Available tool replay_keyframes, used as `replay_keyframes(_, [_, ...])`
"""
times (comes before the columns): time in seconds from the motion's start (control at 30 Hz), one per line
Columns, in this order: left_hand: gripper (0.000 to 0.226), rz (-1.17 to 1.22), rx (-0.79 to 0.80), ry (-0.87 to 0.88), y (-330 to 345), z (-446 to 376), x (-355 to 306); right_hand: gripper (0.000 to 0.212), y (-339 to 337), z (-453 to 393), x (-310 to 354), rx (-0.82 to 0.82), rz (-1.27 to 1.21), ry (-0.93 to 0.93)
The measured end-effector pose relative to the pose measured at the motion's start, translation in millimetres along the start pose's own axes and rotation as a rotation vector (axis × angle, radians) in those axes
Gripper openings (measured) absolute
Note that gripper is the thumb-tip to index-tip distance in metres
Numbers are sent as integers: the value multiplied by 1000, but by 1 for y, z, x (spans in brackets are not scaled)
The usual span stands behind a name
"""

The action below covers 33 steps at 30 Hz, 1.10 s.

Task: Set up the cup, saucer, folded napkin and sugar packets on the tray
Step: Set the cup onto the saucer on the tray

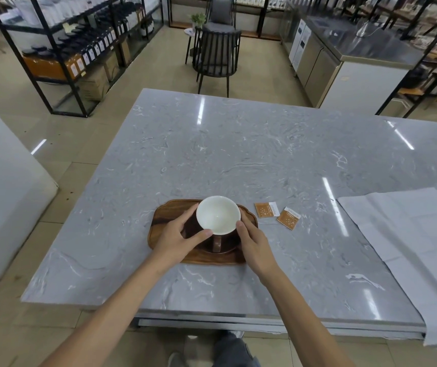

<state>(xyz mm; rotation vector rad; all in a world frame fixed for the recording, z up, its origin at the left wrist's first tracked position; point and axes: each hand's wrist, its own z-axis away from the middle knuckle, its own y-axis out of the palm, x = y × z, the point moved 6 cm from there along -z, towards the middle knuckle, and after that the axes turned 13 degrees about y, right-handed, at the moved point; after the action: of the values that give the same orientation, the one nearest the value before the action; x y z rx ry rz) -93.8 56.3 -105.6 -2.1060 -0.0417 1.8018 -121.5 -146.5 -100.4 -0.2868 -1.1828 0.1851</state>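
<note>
**Where things lie on the counter**

The tray (159, 221) lies on the counter (238, 144), near its front edge. The saucer (228, 247) lies on the tray, and the cup (218, 214) stands on the saucer with its handle toward the person. The left hand (177, 238) is at the cup's left side, the right hand (254, 243) at its right. Two sugar packets (277, 213) lie on the counter just right of the tray, side by side. A sheet of paper (408, 234) lies farther right, over the counter's edge.

A shop: stocked black shelving (79, 46) at upper left, a steel counter (365, 46) at upper right, chairs (218, 53) between.
</note>
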Motion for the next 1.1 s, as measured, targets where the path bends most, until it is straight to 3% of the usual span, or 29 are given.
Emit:
replay_keyframes(0.13, [67, 6, -9, -12, 0, 1, 0, 44, 0, -2, -1, 9, 17, 12])
replay_keyframes(0.5, [89, 30, -27, -50, 3, 4, 4, 43, 2, -2, -3, 4, 16, 31])
replay_keyframes(0.87, [89, -12, 11, -46, 0, 3, -1, 43, 1, 2, 4, 39, -16, 38])
replay_keyframes(1.0, [90, -129, -12, -58, -12, -2, -10, 48, -7, 5, 5, 48, 20, 52])
replay_keyframes(1.1, [87, -353, -14, 113, -16, -13, -36, 50, -27, 9, 4, -11, 94, 9])
